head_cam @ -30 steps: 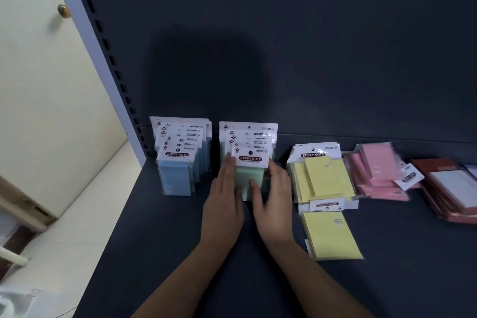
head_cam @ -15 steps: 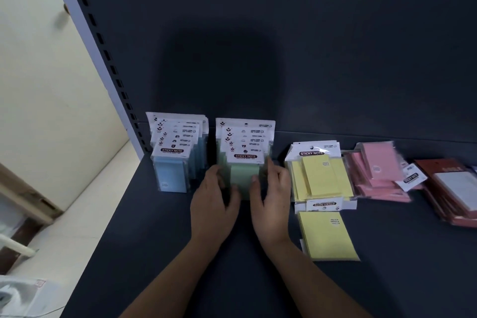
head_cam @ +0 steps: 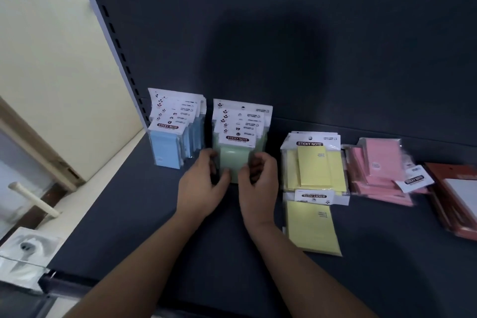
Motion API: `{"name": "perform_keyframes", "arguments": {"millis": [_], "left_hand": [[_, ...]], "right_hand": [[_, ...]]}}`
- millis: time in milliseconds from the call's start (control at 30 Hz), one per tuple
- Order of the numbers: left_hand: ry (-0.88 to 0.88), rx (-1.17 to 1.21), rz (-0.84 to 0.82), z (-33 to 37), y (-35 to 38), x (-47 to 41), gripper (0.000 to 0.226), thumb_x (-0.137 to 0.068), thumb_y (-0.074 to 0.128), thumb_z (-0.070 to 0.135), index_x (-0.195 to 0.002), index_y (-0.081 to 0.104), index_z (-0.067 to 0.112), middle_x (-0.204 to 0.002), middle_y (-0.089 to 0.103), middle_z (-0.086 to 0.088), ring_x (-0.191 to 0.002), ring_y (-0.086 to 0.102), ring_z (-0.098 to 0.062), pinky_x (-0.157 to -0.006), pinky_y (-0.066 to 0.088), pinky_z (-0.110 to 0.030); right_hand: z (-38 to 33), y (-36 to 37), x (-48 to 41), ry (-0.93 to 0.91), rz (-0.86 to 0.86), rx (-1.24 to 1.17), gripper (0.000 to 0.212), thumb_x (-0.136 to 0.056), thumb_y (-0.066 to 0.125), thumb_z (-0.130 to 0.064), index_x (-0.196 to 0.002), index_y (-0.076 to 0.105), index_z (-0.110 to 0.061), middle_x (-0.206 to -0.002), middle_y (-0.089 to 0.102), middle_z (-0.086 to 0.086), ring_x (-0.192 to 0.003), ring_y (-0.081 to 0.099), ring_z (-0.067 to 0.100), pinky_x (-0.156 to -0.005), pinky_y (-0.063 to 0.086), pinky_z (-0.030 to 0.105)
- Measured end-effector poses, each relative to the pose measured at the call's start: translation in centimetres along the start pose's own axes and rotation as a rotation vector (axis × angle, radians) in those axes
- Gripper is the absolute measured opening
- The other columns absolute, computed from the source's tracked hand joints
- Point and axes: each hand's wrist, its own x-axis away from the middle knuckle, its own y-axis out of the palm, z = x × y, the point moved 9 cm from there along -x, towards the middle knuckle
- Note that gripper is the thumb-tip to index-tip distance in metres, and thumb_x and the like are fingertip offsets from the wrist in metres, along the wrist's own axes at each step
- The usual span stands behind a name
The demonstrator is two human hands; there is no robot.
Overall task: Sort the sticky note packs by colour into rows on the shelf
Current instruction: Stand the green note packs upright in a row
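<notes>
Glossy plastic packs [head_cam: 240,137] (matt shelf [head_cam: 154,214]).

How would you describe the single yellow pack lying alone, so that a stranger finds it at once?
On the shelf, go right past the green packs to the yellow pile. In front of it lies one yellow pack; unlike its heaped neighbours, it lies alone, nearest the shelf's front edge.

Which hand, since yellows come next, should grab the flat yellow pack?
Probably right: the right hand is nearer the flat yellow pack; the left hand holds the green row from the other side.
</notes>
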Motion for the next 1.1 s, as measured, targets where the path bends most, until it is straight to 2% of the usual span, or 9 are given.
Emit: {"name": "perform_keyframes", "arguments": {"millis": [300, 433, 533, 600, 733, 833, 933, 1033, 1100], "left_hand": [[0.046, 0.023, -0.02, 0.3, 0.2, 0.0, 0.038, -0.088, 0.057, 0.028, -0.122, 0.049, 0.012, -0.11, 0.061, -0.003, -0.101, 0.057, -0.022, -0.075, 0.039, -0.028], [0.049, 0.067, -0.031, 0.3, 0.1, 0.0, 0.04, -0.088, 0.056, 0.025, -0.124, 0.046, 0.011, -0.116, 0.056, -0.005, -0.108, 0.051, -0.021, -0.081, 0.038, -0.03], [0.058, 0.14, 0.026, 0.4, -0.8, 0.1, 0.042, -0.085, 0.056, 0.024, -0.122, 0.046, 0.007, -0.105, 0.049, -0.003, -0.098, 0.048, -0.02, -0.075, 0.035, -0.028], [0.063, 0.205, 0.101, 0.3, -1.9, 0.3, 0.043, -0.079, 0.051, 0.027, -0.116, 0.048, 0.005, -0.094, 0.043, -0.001, -0.088, 0.043, -0.016, -0.072, 0.032, -0.026], [0.277, 0.213, 0.142, 2.9, -2.8, 1.8, 0.032, -0.077, 0.045, 0.028, -0.103, 0.049, 0.008, -0.081, 0.042, 0.003, -0.072, 0.039, -0.008, -0.063, 0.028, -0.018], [0.383, 0.239, 0.016, 6.3, -1.7, 3.5, 0.02, -0.079, 0.046, 0.026, -0.096, 0.052, 0.018, -0.071, 0.045, 0.01, -0.063, 0.039, -0.004, -0.058, 0.031, -0.016], [0.337, 0.176, -0.261, 9.1, 1.6, 4.9, 0.009, -0.084, 0.055, 0.021, -0.091, 0.06, 0.021, -0.069, 0.051, 0.011, -0.069, 0.049, -0.01, -0.064, 0.038, -0.023], [0.228, -0.02, -0.448, 10.0, 5.0, 6.7, 0.02, -0.09, 0.051, 0.035, -0.098, 0.063, 0.021, -0.093, 0.055, 0.004, -0.094, 0.05, -0.016, -0.086, 0.04, -0.031], [0.143, -0.098, -0.446, 9.9, 6.3, 7.7, 0.03, -0.091, 0.047, 0.041, -0.104, 0.062, 0.019, -0.106, 0.052, 0.002, -0.102, 0.045, -0.018, -0.089, 0.037, -0.031]], "right_hand": [[-1.3, -0.2, 0.3, -0.056, 0.022, 0.111, 0.021, -0.083, 0.061, -0.008, -0.096, 0.049, -0.019, -0.092, 0.057, 0.0, -0.081, 0.055, 0.01, -0.072, 0.045, 0.015], [-1.3, -0.3, 0.4, -0.019, 0.022, 0.184, 0.022, -0.082, 0.06, -0.01, -0.099, 0.05, -0.02, -0.098, 0.054, 0.0, -0.09, 0.054, 0.014, -0.08, 0.047, 0.024], [-1.8, -1.1, 1.0, -0.02, 0.059, 0.225, 0.028, -0.082, 0.056, -0.004, -0.107, 0.05, -0.013, -0.101, 0.051, 0.002, -0.095, 0.051, 0.016, -0.086, 0.046, 0.027], [-2.8, -1.9, 2.1, -0.05, 0.058, 0.232, 0.033, -0.081, 0.053, 0.0, -0.111, 0.049, -0.013, -0.101, 0.048, -0.002, -0.096, 0.047, 0.011, -0.087, 0.039, 0.013], [-4.5, -4.2, 4.0, -0.123, 0.03, 0.265, 0.033, -0.078, 0.047, -0.003, -0.11, 0.051, -0.013, -0.098, 0.046, -0.009, -0.097, 0.046, 0.009, -0.087, 0.036, 0.011], [-5.1, -7.5, 4.0, -0.132, 0.078, 0.286, 0.028, -0.075, 0.047, 0.0, -0.097, 0.055, -0.014, -0.093, 0.051, -0.006, -0.092, 0.05, 0.013, -0.083, 0.039, 0.015], [-4.3, -11.6, 3.7, -0.05, 0.1, 0.378, 0.03, -0.077, 0.052, 0.006, -0.093, 0.057, -0.019, -0.091, 0.053, -0.013, -0.093, 0.049, 0.014, -0.083, 0.039, 0.02], [-2.0, -15.5, 3.5, 0.104, 0.033, 0.659, 0.03, -0.083, 0.056, -0.006, -0.111, 0.061, -0.015, -0.107, 0.056, 0.0, -0.103, 0.044, 0.02, -0.09, 0.036, 0.029], [0.0, -17.3, 3.5, 0.23, -0.063, 0.854, 0.035, -0.088, 0.055, -0.023, -0.123, 0.057, -0.015, -0.119, 0.052, 0.005, -0.11, 0.04, 0.023, -0.092, 0.031, 0.029]]}}
